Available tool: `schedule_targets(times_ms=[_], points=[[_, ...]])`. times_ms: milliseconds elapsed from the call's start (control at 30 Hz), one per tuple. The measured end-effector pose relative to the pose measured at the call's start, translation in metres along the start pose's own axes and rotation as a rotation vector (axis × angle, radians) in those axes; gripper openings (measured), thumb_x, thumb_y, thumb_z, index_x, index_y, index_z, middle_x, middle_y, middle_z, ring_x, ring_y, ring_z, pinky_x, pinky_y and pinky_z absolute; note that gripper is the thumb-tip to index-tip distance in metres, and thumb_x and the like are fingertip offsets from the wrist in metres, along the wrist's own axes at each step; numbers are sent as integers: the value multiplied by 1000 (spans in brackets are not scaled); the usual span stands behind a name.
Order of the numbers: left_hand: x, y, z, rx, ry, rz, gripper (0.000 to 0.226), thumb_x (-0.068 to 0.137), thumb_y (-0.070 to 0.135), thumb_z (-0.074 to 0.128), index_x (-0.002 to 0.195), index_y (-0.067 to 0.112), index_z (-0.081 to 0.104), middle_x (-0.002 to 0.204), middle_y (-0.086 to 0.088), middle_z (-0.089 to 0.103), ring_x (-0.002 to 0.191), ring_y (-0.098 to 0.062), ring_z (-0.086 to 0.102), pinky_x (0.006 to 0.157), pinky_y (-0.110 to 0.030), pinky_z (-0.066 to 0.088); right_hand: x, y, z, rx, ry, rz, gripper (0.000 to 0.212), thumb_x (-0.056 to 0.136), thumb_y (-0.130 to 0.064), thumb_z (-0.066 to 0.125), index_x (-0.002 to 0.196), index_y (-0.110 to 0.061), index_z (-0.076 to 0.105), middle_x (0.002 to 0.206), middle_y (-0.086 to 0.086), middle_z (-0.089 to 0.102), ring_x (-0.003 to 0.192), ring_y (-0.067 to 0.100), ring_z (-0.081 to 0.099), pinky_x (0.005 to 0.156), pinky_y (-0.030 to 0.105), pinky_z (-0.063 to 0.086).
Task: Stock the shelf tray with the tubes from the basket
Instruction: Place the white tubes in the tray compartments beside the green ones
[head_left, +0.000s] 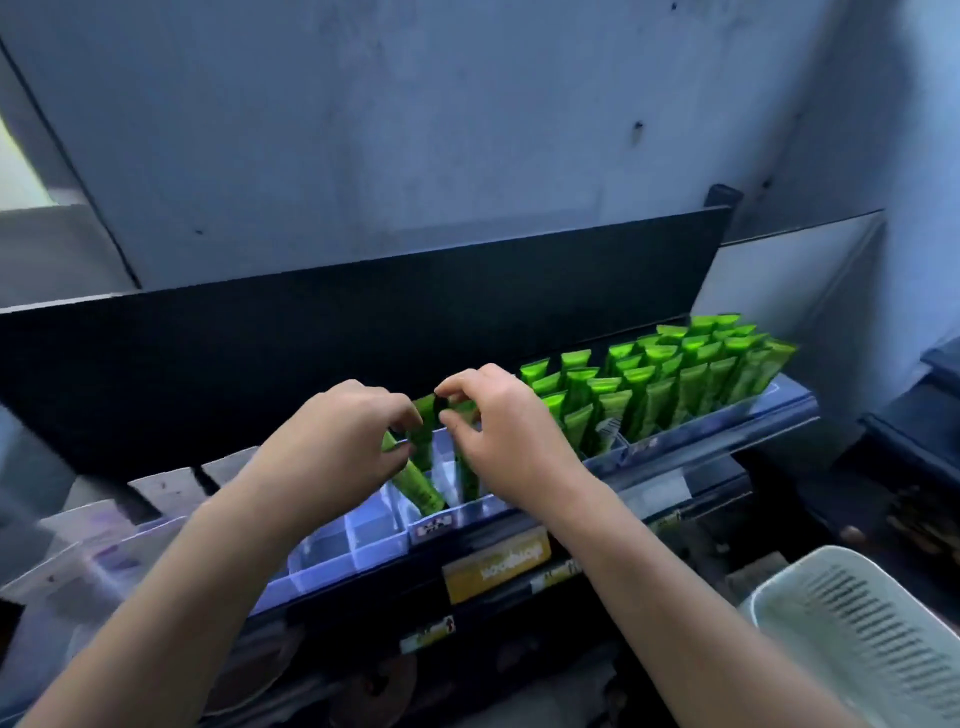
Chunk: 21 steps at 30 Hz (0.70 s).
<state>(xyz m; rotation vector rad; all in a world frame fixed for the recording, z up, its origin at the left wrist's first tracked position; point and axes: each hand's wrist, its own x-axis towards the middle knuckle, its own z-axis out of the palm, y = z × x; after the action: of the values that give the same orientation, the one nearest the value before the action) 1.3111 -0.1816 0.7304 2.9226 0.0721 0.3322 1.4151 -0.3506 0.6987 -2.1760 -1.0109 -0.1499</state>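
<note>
Left hand (343, 441) pinching a leaning tube (415, 480), right hand (498, 431) pinching another tube (467, 467), basket (852, 634) cut off.

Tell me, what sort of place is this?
Probably a shop aisle: a clear divided shelf tray filled with rows of identical green tubes, label strips on the shelf edge, and a pale plastic basket nearby.

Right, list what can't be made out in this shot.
- Basket, head view: cut off by the right and bottom edges, so its contents can't be judged.
- Tubes under the hands: left hand and right hand cover their tops; count unclear.
- Yellow label below the tray: print blurred, unreadable.
- Lower shelf: too dark.
</note>
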Motion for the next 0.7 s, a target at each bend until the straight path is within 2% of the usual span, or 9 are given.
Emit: schedule_targets(times_ms=[133,233,333,500,600,700], points=[[42,95,42,-51,-17,167,14,84,27,78,97,29,76,86,10,70,88,-21,60,76,-39,54,-54,69,-74,-2,217,130,18,96,-22,67,114,-19,70,100,-4,65,88,16,61,82,40,55],[68,177,82,-162,-66,321,11,86,25,77,97,27,74,88,12,70,86,-18,60,77,-35,51,-114,142,-131,-42,375,328,15,94,-24,68,108,-24,70,95,-9,66,84,13,63,82,36,54],[88,258,136,-261,-194,418,12,89,28,74,101,26,74,90,15,69,88,-11,59,79,-28,48,-195,220,-177,-111,420,584,12,94,-23,67,106,-26,69,91,-10,66,79,9,60,78,30,49],[114,369,247,-271,-542,456,14,90,35,67,103,31,72,88,17,71,86,-5,64,79,-26,53,-332,325,-211,-159,323,1045,9,96,-29,61,105,-30,65,99,-10,66,87,18,64,80,38,55],[122,423,320,-262,-715,423,12,87,32,67,98,31,72,85,15,68,84,-9,67,77,-24,51,-392,366,-210,-130,189,1205,19,98,-29,57,114,-26,66,105,-6,70,91,18,66,79,35,54],[119,465,385,-180,-871,408,20,90,27,69,109,26,73,100,8,72,94,-15,67,81,-24,49,-429,400,-197,-84,-15,1280,29,98,-30,56,124,-20,64,121,1,69,105,24,65,86,35,52]])
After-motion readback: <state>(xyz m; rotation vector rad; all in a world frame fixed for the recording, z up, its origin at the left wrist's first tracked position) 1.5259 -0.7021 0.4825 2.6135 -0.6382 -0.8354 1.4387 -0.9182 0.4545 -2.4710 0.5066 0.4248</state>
